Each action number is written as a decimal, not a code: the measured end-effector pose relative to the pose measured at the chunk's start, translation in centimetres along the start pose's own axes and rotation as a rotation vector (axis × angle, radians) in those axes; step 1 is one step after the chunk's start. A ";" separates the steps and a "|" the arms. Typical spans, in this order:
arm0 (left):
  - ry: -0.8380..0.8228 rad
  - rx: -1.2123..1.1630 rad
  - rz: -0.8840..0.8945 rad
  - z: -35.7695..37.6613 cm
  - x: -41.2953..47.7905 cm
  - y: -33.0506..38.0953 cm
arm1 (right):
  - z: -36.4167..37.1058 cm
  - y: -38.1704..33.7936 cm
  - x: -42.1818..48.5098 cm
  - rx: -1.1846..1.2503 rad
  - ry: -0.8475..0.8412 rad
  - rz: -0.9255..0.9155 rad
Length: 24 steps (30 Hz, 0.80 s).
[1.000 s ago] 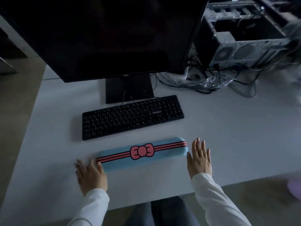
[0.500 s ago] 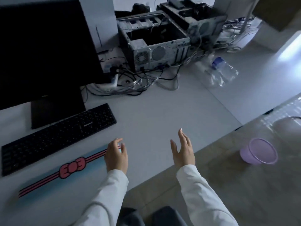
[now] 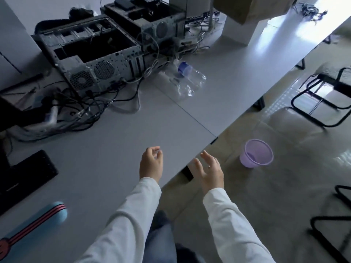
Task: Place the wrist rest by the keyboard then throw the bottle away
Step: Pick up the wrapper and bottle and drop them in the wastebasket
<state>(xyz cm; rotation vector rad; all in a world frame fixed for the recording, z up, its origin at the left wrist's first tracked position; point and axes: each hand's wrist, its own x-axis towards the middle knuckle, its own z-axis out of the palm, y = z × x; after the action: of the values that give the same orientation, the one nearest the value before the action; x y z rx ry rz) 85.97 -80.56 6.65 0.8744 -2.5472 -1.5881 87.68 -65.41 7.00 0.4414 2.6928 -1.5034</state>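
- Desk (image 3: 117, 141): big flat matte pale-grey top, smooth, seam line running across; bottle step plays out on the far part of it.
- PC cases (image 3: 91, 59): two open perforated-metal boxes at the back, loose cables (image 3: 79, 111) tangled in front, some running just beside the bottle.
- Keyboard (image 3: 24, 177): black, only a corner shows at left; wrist rest (image 3: 38, 221) lies just in front of it, soft-looking rounded blue pad with pink stripes. That part looks done.
- Bin (image 3: 256, 153): small lilac plastic mesh basket, tapered, standing on the glossy tiled floor off the desk's right edge, near the right hand.
- Bottle (image 3: 187, 81): clear thin plastic, crushed and crinkled, blue cap, lying on its side well beyond both hands, by the cables.
- Left hand (image 3: 152, 164): above the desk, fingers loosely curled, holding nothing.
- Right hand (image 3: 209, 171): past the desk edge, fingers spread wide, holding nothing.
- Step in hand, my read: reach for the bottle. Best to take it round the middle with the right hand, light squeeze since the thin wall will buckle and slip, lift clear of the cables, then swing right and drop it straight down over the narrow bin mouth.
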 end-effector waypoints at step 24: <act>0.012 -0.147 -0.207 13.8 20.1 13.2 | -2.2 -2.9 27.3 -0.045 0.035 0.078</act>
<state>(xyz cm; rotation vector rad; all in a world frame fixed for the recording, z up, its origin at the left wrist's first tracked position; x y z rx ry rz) 58.98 -74.19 5.49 1.1575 -2.3600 -1.7898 61.01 -58.64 6.28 0.5690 2.6948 -1.4261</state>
